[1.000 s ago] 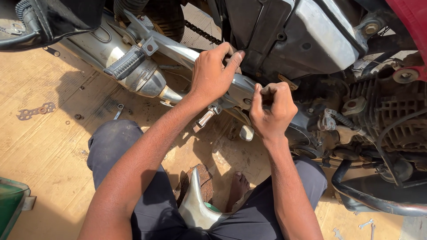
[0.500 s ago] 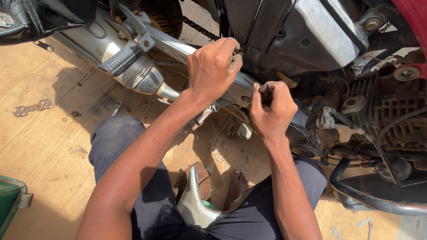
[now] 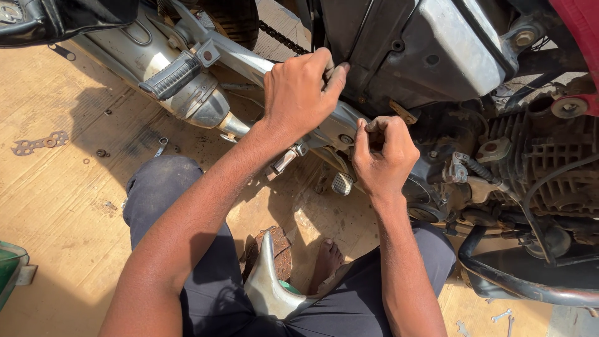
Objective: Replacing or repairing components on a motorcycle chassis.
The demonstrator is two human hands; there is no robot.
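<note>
Silver metal fills the space under the left hand (image 3: 299,93), whose fingers are curled over the top of a motorcycle's swingarm (image 3: 249,62), the fingertips pressed against the lower edge of the dark side panel (image 3: 399,43) above it. The right hand (image 3: 382,156) sits just beside and below, closed into a loose fist with thumb and fingers pinched together on something small at the frame; what it pinches is hidden by the fingers, so the object itself cannot be told. The two hands are near each other but not touching.

Just below the left wrist a small bolt-like fitting (image 3: 286,161) sticks out from the frame, and below the right hand a knurled silver footpeg end (image 3: 341,183) shows. Left of the left hand lies the silver exhaust muffler (image 3: 187,93), with a black ribbed rubber footrest (image 3: 172,76) across it. A drive chain (image 3: 284,39) runs behind the swingarm. To the right of the right hand stands the finned engine block (image 3: 549,168), with a black curved pipe (image 3: 511,281) beneath it.

The person squats on a wooden floor (image 3: 56,206), dark trousers at both knees, a bare foot (image 3: 324,262) between them, and a curved silver metal cover (image 3: 268,287) resting in the lap. Near the floor's left edge lie a flat metal gasket (image 3: 40,143) and scattered small screws (image 3: 100,153).
</note>
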